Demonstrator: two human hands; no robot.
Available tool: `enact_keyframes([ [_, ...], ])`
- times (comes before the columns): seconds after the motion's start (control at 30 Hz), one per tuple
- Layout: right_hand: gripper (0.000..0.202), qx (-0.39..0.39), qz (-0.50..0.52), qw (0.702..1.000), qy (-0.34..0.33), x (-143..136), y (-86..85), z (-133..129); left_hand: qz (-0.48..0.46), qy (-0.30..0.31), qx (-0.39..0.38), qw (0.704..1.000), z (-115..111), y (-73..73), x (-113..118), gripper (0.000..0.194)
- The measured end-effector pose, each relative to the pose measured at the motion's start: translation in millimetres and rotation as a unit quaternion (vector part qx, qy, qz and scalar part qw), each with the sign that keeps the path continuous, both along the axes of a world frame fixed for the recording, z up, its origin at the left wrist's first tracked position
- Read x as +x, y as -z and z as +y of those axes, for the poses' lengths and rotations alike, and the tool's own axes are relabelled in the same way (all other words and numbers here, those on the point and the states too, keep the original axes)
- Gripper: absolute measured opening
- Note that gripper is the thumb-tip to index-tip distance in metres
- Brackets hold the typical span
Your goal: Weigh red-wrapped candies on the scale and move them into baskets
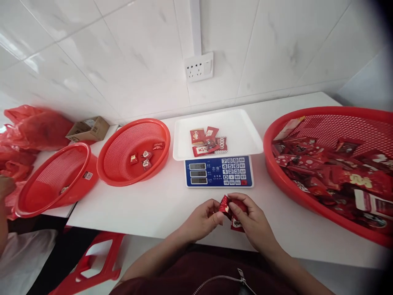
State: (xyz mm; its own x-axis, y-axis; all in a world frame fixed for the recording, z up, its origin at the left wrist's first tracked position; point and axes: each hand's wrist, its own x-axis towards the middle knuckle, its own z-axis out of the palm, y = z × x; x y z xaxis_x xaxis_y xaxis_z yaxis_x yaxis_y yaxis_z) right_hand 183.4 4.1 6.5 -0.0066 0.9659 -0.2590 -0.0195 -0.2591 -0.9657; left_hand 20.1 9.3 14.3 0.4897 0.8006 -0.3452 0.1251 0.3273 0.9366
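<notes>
Above the table's front edge, my right hand (pixel 250 217) is closed around small red wrapped packets (pixel 236 224), with its thumb pressed on them. The fingers of my left hand (pixel 204 219) pinch the left edge of a red packet (pixel 225 205) from the same bunch. Part of the bunch is hidden by my right fingers. Just beyond my hands is a blue-faced digital scale (pixel 218 172) with number keys. On top of it rests a white tray (pixel 242 131) bearing several red and patterned packets (pixel 206 141).
To the right stands a large red basket (pixel 273 164) full of wrapped packets (pixel 331 176). A red basket (pixel 123 143) with several packets and another tilted red basket (pixel 81 184) stand left. Beyond are a cardboard box (pixel 89 130), red bags (pixel 46 127) and a person's arm (pixel 4 205).
</notes>
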Motion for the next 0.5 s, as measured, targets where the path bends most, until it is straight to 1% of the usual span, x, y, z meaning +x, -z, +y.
enact_keyframes([
  [0.1, 0.044, 0.007, -0.03, 0.999, -0.017, -3.3, -1.9, -1.5, 0.104, -0.01, 0.091, 0.99, 4.0, -2.6, -1.4, 0.04],
  [0.17, 0.044, 0.005, -0.04, 0.999, -0.025, -3.3, -0.9, -2.5, 0.155, -0.02, 0.132, 0.979, 6.5, -4.8, -1.4, 0.035],
  [0.23, 0.046, -0.001, -0.045, 0.999, -0.023, -1.6, 0.1, -2.7, 0.163, -0.034, 0.154, 0.974, 8.2, -6.1, -1.3, 0.033],
  [0.3, 0.047, -0.016, -0.043, 0.999, -0.026, 0.8, 0.5, -2.3, 0.15, -0.048, 0.161, 0.974, 9.5, -6.7, -2.1, 0.032],
  [0.4, 0.047, -0.057, -0.021, 0.996, -0.06, 3.5, -0.1, -1.8, 0.14, -0.059, 0.166, 0.974, 11.2, -7.6, -5.7, 0.031],
  [0.5, 0.043, -0.067, -0.008, 0.995, -0.073, 3.1, -0.4, -1.6, 0.151, -0.061, 0.176, 0.971, 12.1, -8.9, -10.5, 0.031],
])
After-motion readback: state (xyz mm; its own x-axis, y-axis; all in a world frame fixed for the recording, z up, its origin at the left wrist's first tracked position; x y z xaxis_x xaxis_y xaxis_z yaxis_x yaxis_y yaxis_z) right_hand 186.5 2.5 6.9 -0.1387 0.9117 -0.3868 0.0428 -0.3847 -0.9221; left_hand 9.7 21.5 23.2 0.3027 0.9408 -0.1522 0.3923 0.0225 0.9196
